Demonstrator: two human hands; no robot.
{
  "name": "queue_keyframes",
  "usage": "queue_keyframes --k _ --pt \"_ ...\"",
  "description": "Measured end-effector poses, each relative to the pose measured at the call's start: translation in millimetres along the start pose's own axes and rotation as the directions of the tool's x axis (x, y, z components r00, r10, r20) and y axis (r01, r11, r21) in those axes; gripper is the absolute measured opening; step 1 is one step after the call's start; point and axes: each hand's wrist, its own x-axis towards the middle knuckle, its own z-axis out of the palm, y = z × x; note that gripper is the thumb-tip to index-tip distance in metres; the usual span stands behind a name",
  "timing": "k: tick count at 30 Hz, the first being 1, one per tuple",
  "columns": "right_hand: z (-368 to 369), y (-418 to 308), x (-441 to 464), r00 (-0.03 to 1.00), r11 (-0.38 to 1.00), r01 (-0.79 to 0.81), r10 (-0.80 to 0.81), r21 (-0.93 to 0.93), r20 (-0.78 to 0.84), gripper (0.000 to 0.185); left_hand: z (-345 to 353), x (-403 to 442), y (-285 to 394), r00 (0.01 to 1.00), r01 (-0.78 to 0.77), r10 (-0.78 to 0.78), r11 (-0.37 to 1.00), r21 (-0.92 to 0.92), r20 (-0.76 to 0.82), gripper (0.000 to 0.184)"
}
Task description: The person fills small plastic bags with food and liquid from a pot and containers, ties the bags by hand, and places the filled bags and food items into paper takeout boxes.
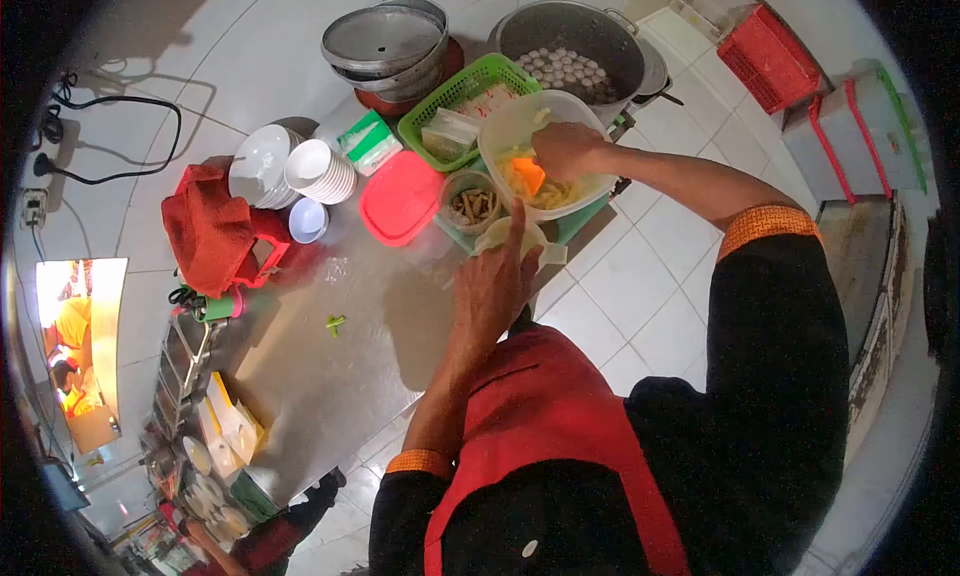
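My right hand (568,152) reaches into a large clear tub (597,193) of pale yellow pieces, its fingers closed on an orange scoop (528,176). My left hand (495,286) lies on a small translucent container (525,240) in front of the tub, fingers partly spread; its grip on the rim is unclear. Beside that container stands a small round tub (468,205) of brownish pieces. A green basket (425,121) with packets sits just behind, and a pink-red lid (402,198) lies to the left.
Behind the tub stands a large pot (570,46) of pale balls, with stacked metal pans (385,46) to its left. White bowls (262,166) and a red cloth (212,231) are farther left. A co-worker's arm (215,548) shows at the lower left.
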Motion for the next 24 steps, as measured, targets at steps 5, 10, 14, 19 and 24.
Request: queue_keyframes --k 5,10,14,19,24 --pt "-42.3 5.3 -23.1 0.999 0.953 0.008 0.007 0.302 -0.046 0.025 3.7 -0.3 -2.9 0.999 -0.023 0.023 1.000 0.000 -0.029 0.069" --pt "-37.1 13.1 -37.2 0.984 0.961 0.072 -0.024 0.268 -0.177 0.028 0.6 0.2 0.3 1.000 0.019 -0.020 0.999 0.028 0.011 0.067" --pt "-51.6 -32.3 -61.2 0.957 0.992 -0.108 0.123 0.072 -0.264 0.028 5.0 -1.4 -1.4 0.998 -0.014 0.015 1.000 0.004 -0.053 0.067" --pt "-39.7 9.1 -54.5 0.949 0.962 0.009 0.077 0.273 -0.305 0.030 -1.8 -1.3 -1.6 1.000 0.015 -0.015 1.000 0.024 0.004 0.066" --pt "-39.7 38.9 -73.2 0.973 0.758 -0.043 0.180 0.651 -0.146 0.031 -0.1 -2.6 -9.6 0.996 -0.052 0.044 0.994 -0.093 -0.083 0.066"
